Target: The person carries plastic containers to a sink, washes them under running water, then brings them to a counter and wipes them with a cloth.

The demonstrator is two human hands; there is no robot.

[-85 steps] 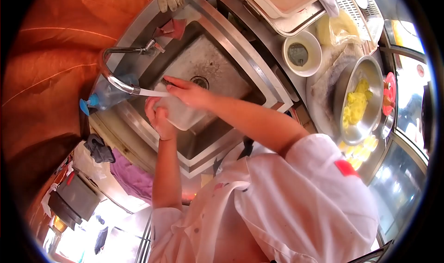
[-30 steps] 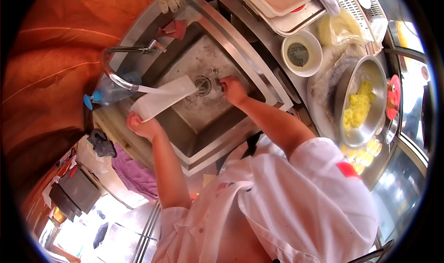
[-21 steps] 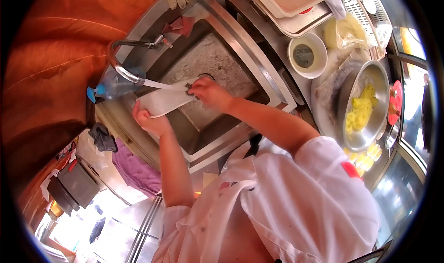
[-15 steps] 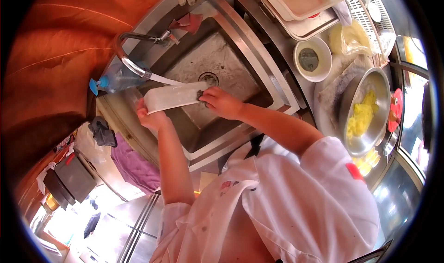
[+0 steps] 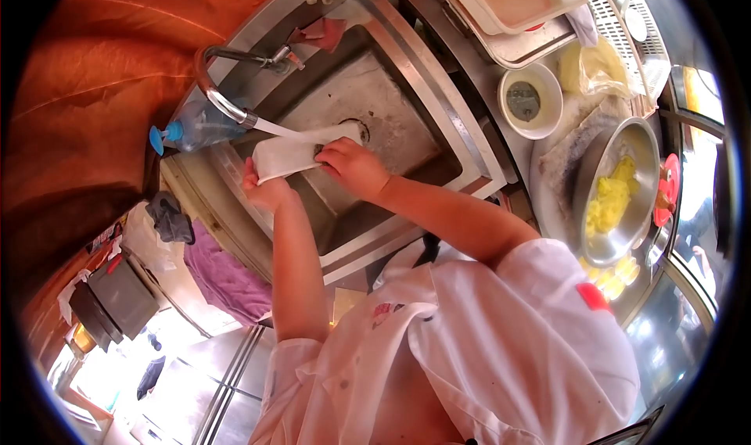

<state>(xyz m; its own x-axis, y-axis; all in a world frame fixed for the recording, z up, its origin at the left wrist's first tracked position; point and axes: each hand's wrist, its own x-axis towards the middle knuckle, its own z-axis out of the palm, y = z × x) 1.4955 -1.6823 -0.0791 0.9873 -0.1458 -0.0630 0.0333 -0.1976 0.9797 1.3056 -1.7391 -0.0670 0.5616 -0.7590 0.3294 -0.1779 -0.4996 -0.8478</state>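
My left hand (image 5: 267, 190) grips the near left end of a white rectangular container (image 5: 283, 156), held tilted over the sink (image 5: 332, 105). Pressed to the container's right part is my right hand (image 5: 353, 165), fingers closed on a small dark scouring pad (image 5: 318, 150) that is mostly covered. Water runs from the curved faucet (image 5: 227, 109) onto the container. The drain (image 5: 360, 129) shows just past its far end.
Left of the sink stands a clear bottle with a blue pump (image 5: 166, 136). A pink cloth (image 5: 322, 35) lies by the faucet base. To the right are a white bowl (image 5: 552, 101), a steel bowl (image 5: 649, 159) with yellow food, and stacked trays (image 5: 512, 23).
My right hand has slid left along the container with the scouring pad. The container has shifted slightly and its tilt has changed; water still runs.
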